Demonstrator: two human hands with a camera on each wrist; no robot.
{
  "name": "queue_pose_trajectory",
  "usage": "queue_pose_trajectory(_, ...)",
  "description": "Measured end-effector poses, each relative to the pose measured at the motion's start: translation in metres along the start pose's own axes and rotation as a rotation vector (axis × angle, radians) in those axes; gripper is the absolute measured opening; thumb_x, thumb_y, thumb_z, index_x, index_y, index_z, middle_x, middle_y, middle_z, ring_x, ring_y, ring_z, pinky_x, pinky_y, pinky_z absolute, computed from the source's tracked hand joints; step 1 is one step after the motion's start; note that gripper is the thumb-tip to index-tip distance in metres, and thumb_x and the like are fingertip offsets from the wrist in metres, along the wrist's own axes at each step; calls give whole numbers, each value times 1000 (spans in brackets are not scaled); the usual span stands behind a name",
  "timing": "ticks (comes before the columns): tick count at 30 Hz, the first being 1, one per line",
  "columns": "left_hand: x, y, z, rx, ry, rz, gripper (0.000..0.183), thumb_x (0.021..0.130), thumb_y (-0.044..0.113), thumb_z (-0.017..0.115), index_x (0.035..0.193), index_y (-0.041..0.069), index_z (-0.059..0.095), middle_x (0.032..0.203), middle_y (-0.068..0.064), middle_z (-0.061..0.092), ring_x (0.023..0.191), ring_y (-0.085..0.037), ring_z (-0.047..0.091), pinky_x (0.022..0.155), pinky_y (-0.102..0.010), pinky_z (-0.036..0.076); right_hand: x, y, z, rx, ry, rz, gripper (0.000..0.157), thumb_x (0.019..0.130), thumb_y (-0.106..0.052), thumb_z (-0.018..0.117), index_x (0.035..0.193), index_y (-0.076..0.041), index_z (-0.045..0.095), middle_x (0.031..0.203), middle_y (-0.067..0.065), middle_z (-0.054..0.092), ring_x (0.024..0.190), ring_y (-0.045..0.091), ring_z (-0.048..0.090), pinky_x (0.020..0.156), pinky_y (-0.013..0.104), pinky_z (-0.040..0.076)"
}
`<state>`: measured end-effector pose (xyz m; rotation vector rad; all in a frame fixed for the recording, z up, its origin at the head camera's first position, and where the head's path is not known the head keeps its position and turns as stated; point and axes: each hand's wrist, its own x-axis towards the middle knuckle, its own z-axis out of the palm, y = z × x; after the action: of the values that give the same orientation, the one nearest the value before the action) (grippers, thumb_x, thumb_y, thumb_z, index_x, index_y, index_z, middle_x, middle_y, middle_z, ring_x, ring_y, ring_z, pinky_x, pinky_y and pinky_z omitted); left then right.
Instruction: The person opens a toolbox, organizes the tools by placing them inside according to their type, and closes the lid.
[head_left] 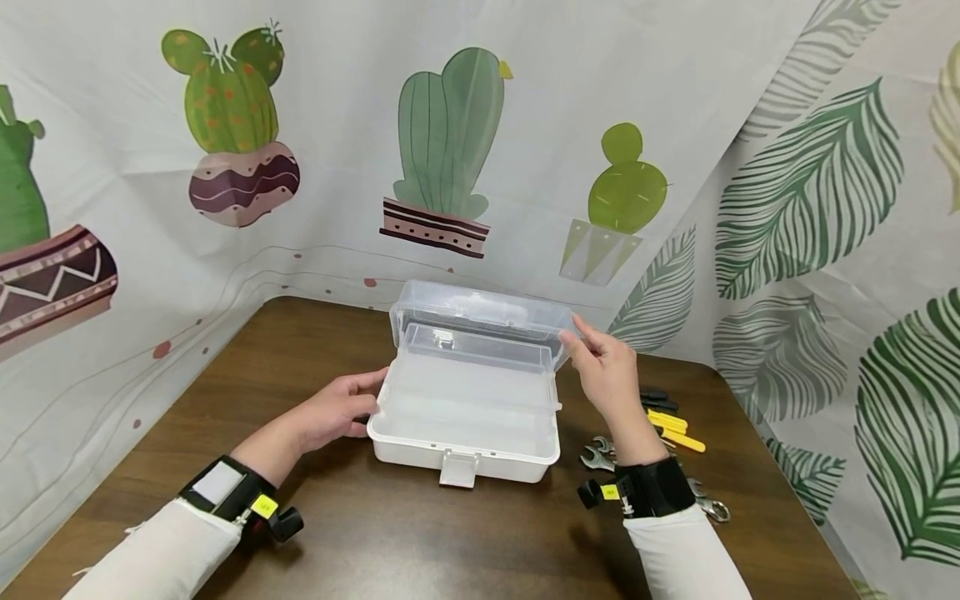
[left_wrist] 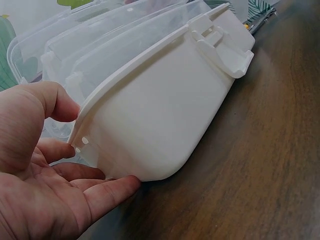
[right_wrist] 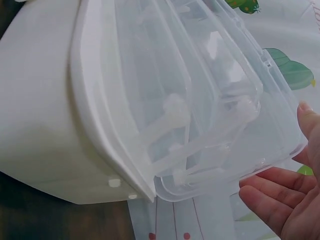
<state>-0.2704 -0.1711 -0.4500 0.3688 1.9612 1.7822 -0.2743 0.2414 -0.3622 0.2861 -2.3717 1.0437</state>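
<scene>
- Dark brown, wood-grained table (head_left: 465, 550) with rounded far corners.
- Silver metal wrenches (head_left: 597, 458), partly hidden, towards the table's right edge.
- Slim yellow tools (head_left: 684, 439), kind unclear, nearer the far right corner.
- Slim black handles (head_left: 654, 393) just beyond them, nearest that corner.
- White cloth printed with potted green cacti (head_left: 337, 167), hanging behind the far edge.
- White cloth printed with green and grey feathery leaves (head_left: 806, 196), beyond the right edge.

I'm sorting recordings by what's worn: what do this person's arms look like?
The left sleeve and right sleeve are white. The left strap and right strap are black, each with a small yellow tag and dark rounded attachment beside it; the left also carries a pale rectangular patch. No gloves show.
</scene>
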Motion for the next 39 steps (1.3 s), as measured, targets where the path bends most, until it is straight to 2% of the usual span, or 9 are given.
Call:
queue_pose_trajectory(3, -2, 1, 2, -8, 5, -2, 75, 98, 11, 55, 165, 14, 22, 164, -23, 34, 116, -23, 64, 100, -47, 57, 5, -2, -1, -1, -33, 20, 50, 101, -47, 63, 141, -17, 64, 71, 12, 70, 59, 17, 56, 59, 32, 45)
queue_pose_trajectory(8, -5, 1, 3, -24, 11, -13, 77, 96, 8, 54, 166, 13, 20, 165, -24, 30, 116, -23, 63, 98, -45, 58, 14, -4, -2, -5, -86, 54, 53, 102, -52, 59, 144, -18, 61, 82, 14, 76, 70, 29, 71, 60, 32, 49)
queue_pose_trajectory(12, -8, 2, 4, -19, 18, -19, 78, 96, 8, 55, 166, 12, 19, 166, -24, 27, 116, -23, 63, 98, -45, 58, 21, -5, -2, -23, -115, 63, 55, 103, -53, 56, 144, -17, 61, 90, 17, 79, 77, 32, 76, 65, 35, 54)
queue_pose_trajectory(15, -10, 3, 5, -25, 28, -21, 79, 95, 8, 55, 165, 11, 19, 167, -23, 25, 115, -23, 63, 97, -44, 58, 25, -6, -1, -38, -126, 65, 56, 103, -55, 54, 143, -16, 61, 85, 16, 78, 77, 29, 76, 68, 35, 54)
queue_pose_trajectory(22, -14, 1, 9, -38, 29, -17, 79, 95, 7, 55, 165, 11, 20, 168, -22, 24, 114, -22, 62, 97, -44, 59, 33, -7, 2, -68, -160, 86, 58, 105, -57, 48, 145, -17, 60, 80, 14, 75, 66, 20, 62, 67, 35, 47)
queue_pose_trajectory(26, -17, 2, 12, -43, 41, -21, 80, 93, 6, 56, 165, 9, 20, 167, -23, 26, 113, -21, 63, 95, -44, 59, 38, -4, 4, -60, -189, 94, 60, 105, -58, 47, 147, -16, 58, 75, 10, 70, 55, 20, 48, 60, 35, 43)
queue_pose_trajectory(31, -21, 1, 16, -48, 45, -22, 80, 92, 4, 55, 165, 10, 21, 165, -23, 31, 112, -21, 63, 95, -44, 59, 43, 2, 7, -56, -251, 94, 61, 105, -54, 48, 152, -14, 52, 62, 5, 58, 48, 18, 40, 51, 33, 39)
queue_pose_trajectory(34, -21, 1, 17, -58, 45, -15, 80, 93, 4, 55, 165, 10, 21, 163, -23, 33, 112, -21, 63, 95, -43, 59, 45, 7, 8, -48, -294, 108, 61, 106, -51, 48, 156, -15, 46, 62, 7, 59, 49, 19, 48, 51, 34, 41)
queue_pose_trajectory(39, -19, 1, 18, -80, 40, -8, 80, 93, 4, 54, 165, 10, 20, 155, -22, 44, 110, -20, 65, 94, -43, 59, 48, 17, 13, 37, -360, 190, 58, 107, -43, 47, 162, -26, 34, 78, 17, 68, 61, 22, 64, 59, 35, 54)
